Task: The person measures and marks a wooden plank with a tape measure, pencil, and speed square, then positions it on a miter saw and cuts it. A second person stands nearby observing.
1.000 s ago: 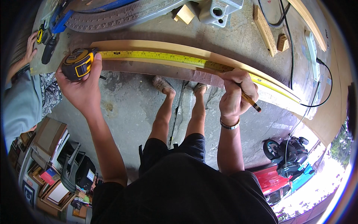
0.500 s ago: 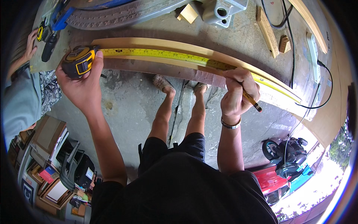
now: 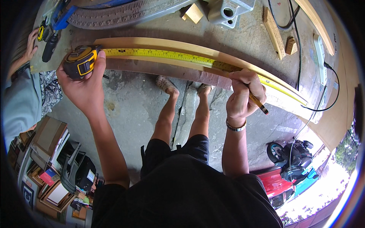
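My left hand (image 3: 81, 89) is clamping its grip on a black-and-yellow tape measure case (image 3: 79, 62), its yellow blade (image 3: 182, 57) lying along a pale, smooth wooden board (image 3: 159, 43) on the dusty grey tabletop (image 3: 243, 34). My right hand (image 3: 243, 95) is pinching a pencil (image 3: 259, 104) against the blade.

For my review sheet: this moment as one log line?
left hand: holds tape measure | right hand: pencil at wooden board

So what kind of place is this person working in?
Most likely a carpentry workshop or work shed: a long wooden board lies on a dusty workbench with offcut wood blocks, under a yellow tape measure.
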Demonstrator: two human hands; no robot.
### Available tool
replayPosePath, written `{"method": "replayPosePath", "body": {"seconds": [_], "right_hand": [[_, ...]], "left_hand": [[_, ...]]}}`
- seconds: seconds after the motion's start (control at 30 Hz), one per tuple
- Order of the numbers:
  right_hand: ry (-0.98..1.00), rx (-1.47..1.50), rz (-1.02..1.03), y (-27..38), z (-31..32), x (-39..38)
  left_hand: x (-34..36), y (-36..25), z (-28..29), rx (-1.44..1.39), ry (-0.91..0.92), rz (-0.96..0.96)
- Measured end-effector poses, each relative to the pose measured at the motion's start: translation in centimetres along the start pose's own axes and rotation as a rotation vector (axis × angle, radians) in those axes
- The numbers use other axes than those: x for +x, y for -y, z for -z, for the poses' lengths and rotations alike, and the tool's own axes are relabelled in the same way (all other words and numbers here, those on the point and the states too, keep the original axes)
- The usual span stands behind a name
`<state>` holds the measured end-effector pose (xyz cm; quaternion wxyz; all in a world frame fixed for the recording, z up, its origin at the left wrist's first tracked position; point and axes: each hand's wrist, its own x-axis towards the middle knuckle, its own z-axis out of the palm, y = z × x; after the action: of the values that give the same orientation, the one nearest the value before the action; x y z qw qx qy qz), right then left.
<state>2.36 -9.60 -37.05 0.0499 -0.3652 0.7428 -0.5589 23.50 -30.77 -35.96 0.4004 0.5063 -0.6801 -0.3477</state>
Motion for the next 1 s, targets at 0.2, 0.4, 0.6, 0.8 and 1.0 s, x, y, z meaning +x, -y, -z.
{"method": "replayPosePath", "body": {"seconds": [0.2, 0.4, 0.6, 0.8, 1.0], "right_hand": [[0.049, 0.000, 0.023, -0.4, 0.2, 0.0], [0.001, 0.026, 0.028, -0.4, 0.0, -0.1], [0.044, 0.024, 0.049, -0.4, 0.2, 0.2], [-0.145, 0.458, -0.235, 0.8, 2.3, 1.0], [-0.281, -0.194, 0.095, 3.0, 9.1, 1.8]], "left_hand": [[0.0, 0.0, -0.4, -0.043, -0.013, -0.009], [-0.2, 0.1, -0.1, -0.005, -0.020, -0.001], [0.0, 0.0, -0.3, -0.038, -0.024, -0.008], [0.4, 1.4, 0.4, 0.017, -0.044, -0.040], [0.5, -1.1, 0.2, 0.286, -0.163, -0.222]]}}
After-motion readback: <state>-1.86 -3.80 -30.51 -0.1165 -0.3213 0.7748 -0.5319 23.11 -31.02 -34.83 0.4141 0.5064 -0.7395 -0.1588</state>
